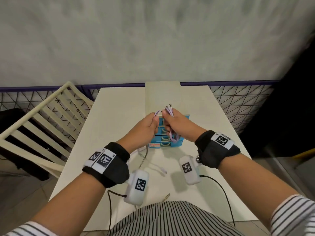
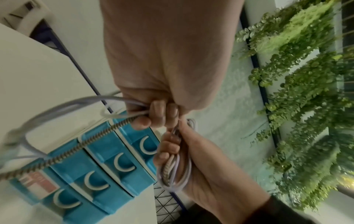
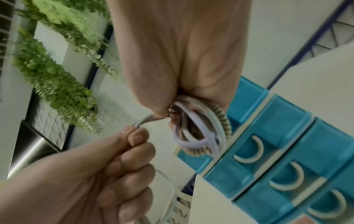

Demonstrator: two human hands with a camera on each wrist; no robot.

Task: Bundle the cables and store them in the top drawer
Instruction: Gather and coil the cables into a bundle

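Observation:
Above the blue drawer unit [image 1: 180, 143] both hands work a set of cables: one lilac, one white, one braided. My right hand [image 1: 166, 114] grips the coiled bundle [image 1: 173, 137], whose loop hangs in front of the drawers while connector ends [image 1: 168, 106] stick up past the fingers. The coil [image 3: 201, 131] is several turns thick. My left hand [image 1: 156, 119] pinches the loose strands [image 2: 107, 100] just beside the right hand [image 2: 191, 159]; they trail down to the table. The drawers [image 2: 95, 166] look shut, the top one partly hidden behind the hands.
Loose cable tails [image 1: 144, 155] lie on the white table [image 1: 110, 116] between my wrists, and a connector end [image 1: 166, 196] lies near the front edge. A cream slatted chair [image 1: 42, 120] stands at the left. A wire mesh fence [image 1: 238, 103] runs behind the table.

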